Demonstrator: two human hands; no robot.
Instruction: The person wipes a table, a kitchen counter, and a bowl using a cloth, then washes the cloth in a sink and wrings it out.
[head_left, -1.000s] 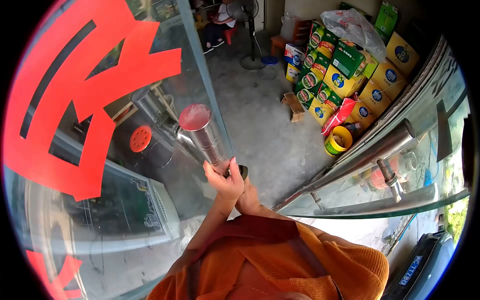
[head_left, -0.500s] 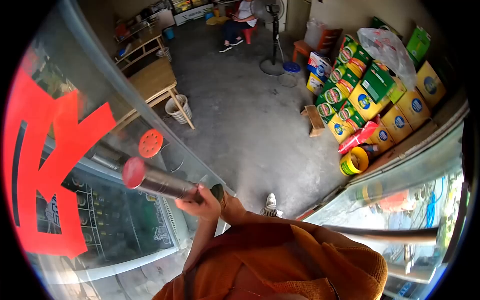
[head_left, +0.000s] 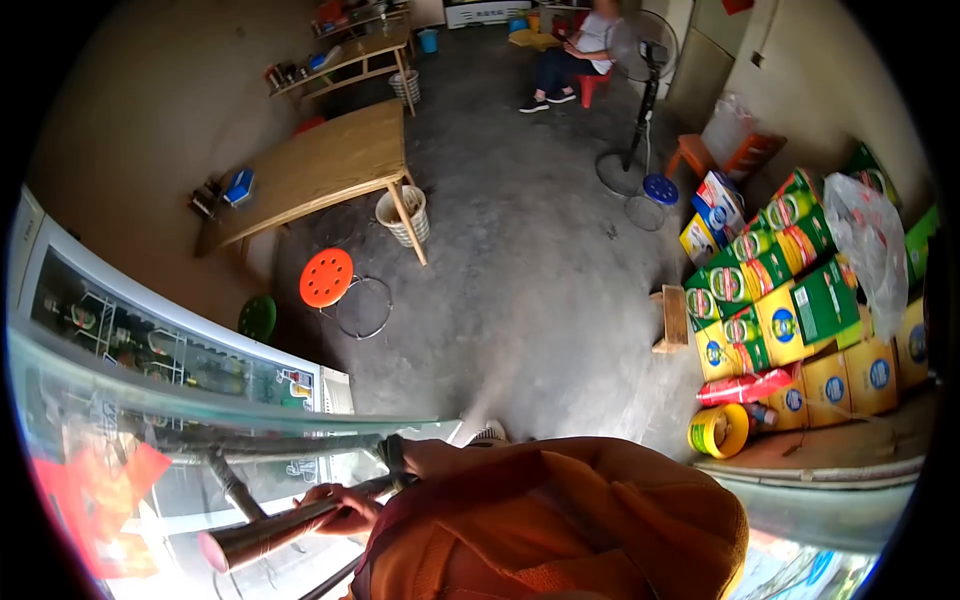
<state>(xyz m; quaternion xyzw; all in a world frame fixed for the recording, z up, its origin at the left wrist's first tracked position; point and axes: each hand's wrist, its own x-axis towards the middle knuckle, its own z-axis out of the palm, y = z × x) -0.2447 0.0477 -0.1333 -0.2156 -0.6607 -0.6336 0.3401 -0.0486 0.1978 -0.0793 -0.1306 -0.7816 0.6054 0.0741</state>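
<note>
The left hand (head_left: 345, 508) wraps its grip around the metal handle (head_left: 262, 540) of the glass door (head_left: 385, 425), lower left; I cannot tell the right hand's (head_left: 432, 457) grip. Beyond stand an orange stool (head_left: 327, 278) and a table (head_left: 330, 155); boxes (head_left: 765, 262) and a yellow bucket (head_left: 701, 438) crowd the right.

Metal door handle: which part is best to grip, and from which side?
I would grip the metal door handle on its straight, round shaft, clear of the end cap, coming from the side away from the glass door. A bracket holds the shaft off the glass, so fingers should fit around it; the left hand lies there.
</note>
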